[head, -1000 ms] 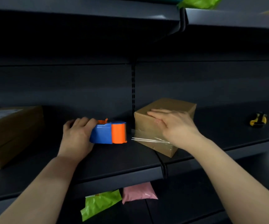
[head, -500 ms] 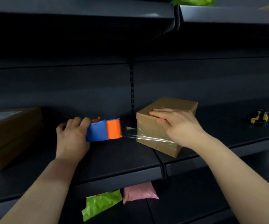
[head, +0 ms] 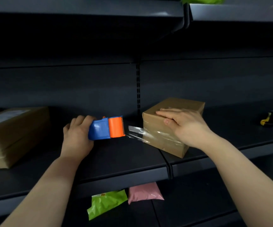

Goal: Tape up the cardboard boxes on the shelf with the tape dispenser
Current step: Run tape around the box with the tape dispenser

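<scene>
The left hand grips the blue-and-orange tape dispenser, fingers curled round its blue rear; the orange front faces 3 o'clock. A strip of clear tape runs from the dispenser to the near side face of the small cardboard box, which stands on the dark shelf at 3 o'clock from the dispenser. The right hand lies flat on the box top, fingers straight and together, thumb against the side face. A larger taped box sits at 9 o'clock. A yellow-and-black tool lies well apart at 3 o'clock.
</scene>
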